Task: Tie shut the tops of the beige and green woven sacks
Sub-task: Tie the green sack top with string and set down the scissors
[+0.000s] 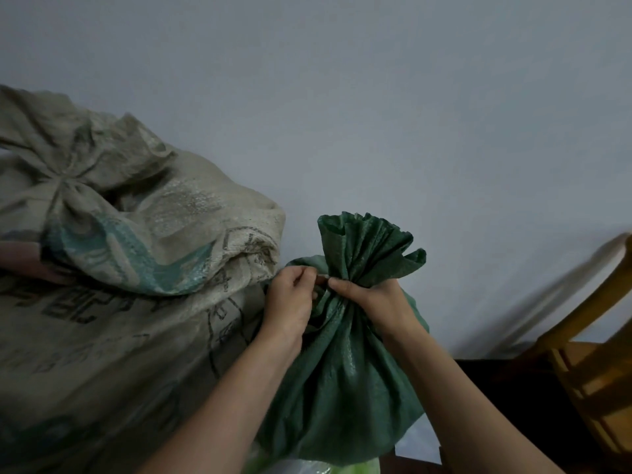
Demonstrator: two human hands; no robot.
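A green woven sack (342, 381) stands at centre, its top gathered into a pleated ruff (366, 244). My right hand (372, 299) grips the bunched neck just under the ruff. My left hand (290, 295) is at the left of the neck with thumb and fingers pinched together on something too small to make out. To the left lies a large beige woven sack (113, 336) with printed lettering; its top (65, 179) is bunched into a knot-like gather.
A pale wall (376, 114) rises right behind both sacks. A wooden chair (588, 364) stands at the right edge. Something light green and white plastic (318, 468) shows under the green sack at the bottom.
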